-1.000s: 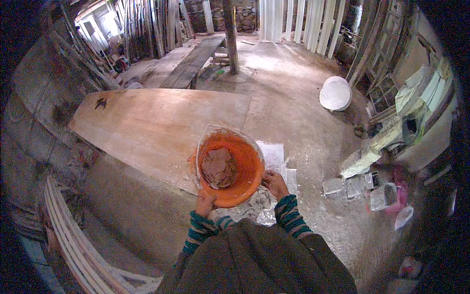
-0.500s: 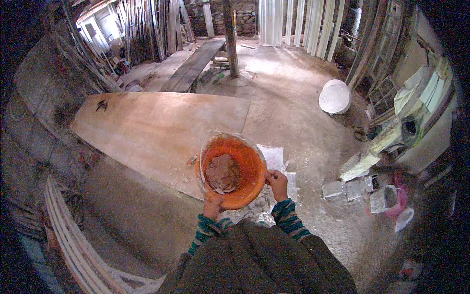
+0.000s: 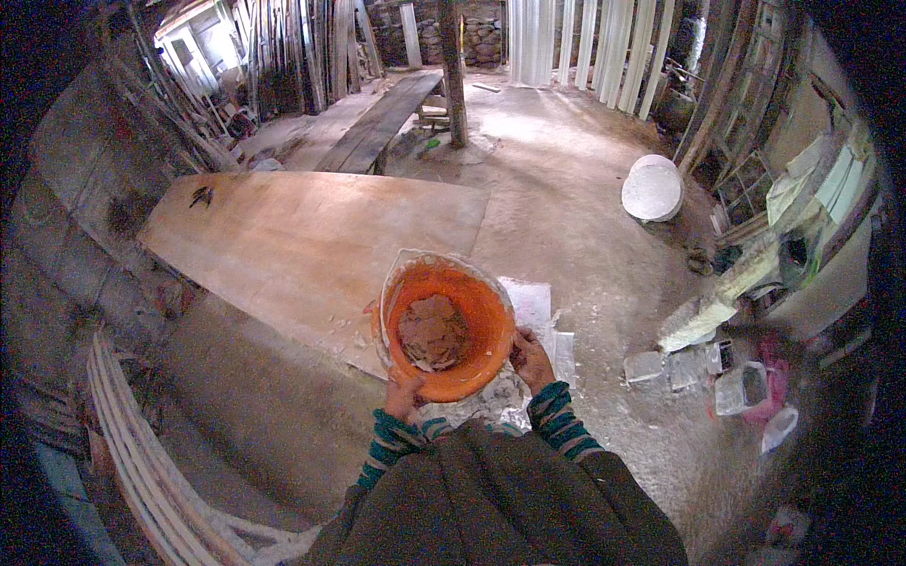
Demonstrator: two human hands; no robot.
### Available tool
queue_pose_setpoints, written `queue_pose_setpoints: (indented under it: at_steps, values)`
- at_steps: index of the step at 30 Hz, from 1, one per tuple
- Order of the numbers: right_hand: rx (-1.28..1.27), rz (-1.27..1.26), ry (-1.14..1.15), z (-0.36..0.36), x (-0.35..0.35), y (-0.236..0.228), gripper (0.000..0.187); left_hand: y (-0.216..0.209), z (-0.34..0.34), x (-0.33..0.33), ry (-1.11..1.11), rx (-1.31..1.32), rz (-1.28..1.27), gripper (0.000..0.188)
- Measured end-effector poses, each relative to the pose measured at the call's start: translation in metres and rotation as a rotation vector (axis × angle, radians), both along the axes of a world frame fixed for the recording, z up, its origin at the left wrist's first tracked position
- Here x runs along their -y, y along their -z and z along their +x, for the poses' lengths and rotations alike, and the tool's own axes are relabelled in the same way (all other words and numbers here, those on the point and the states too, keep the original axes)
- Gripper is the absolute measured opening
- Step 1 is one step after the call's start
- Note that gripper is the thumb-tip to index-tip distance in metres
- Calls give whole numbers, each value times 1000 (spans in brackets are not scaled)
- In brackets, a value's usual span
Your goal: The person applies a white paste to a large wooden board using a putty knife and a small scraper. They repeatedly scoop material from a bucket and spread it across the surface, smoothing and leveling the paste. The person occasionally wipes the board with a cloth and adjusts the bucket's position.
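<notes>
An orange plastic basin (image 3: 472, 316) with a lump of brown clay (image 3: 432, 330) in it is held out in front of me, tilted a little to my left. My left hand (image 3: 404, 394) grips its near rim at the lower left. On the right side, my right hand (image 3: 530, 358) grips the rim. Both sleeves are striped in green and dark bands. Below the basin lie a wide wooden board (image 3: 302, 241) and sheets of crumpled clear plastic (image 3: 528, 311) on the floor.
A round white basin (image 3: 651, 191) lies on the dusty floor at the right. Small containers and bags (image 3: 717, 373) sit near the right wall. Planks and poles lean at the back, a wooden post (image 3: 455, 71) stands there, and pale bent strips (image 3: 142, 462) curve along the left.
The basin and both hands have shifted slightly lower and to the right in view. Both hands keep their grip on the rim.
</notes>
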State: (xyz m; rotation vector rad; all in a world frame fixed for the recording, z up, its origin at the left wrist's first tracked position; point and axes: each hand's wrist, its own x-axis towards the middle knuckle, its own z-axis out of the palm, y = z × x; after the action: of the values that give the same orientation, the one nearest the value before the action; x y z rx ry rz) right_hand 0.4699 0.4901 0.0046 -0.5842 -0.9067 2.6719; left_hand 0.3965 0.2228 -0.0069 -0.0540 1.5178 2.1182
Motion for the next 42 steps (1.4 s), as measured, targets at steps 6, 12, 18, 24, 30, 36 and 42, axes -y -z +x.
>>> queue_pose_setpoints:
  at_steps: [6, 12, 18, 24, 30, 36, 42]
  values:
    - [-42, -61, -59, -1, -7, 11, 13, -34, 6, -4, -35, 149, 119, 36]
    - [84, 186, -88, 0, -1, -41, 15, -39, 5, -2, -11, 162, 66, 39]
    - [76, 330, -104, 1, -2, -26, 13, -37, 6, -5, -22, 61, 123, 41]
    - [89, 237, -66, 3, -6, -13, 11, -40, 8, -14, -19, 49, 64, 40]
    - [88, 222, -68, 0, -5, -10, 12, -31, 7, -12, -39, 91, 50, 41]
    - [109, 245, -215, 5, -15, -13, 19, -23, 5, -9, -26, -46, 104, 45]
    - [511, 1627, -195, 5, -76, -5, 46, -35, 4, -10, 5, 75, 69, 51]
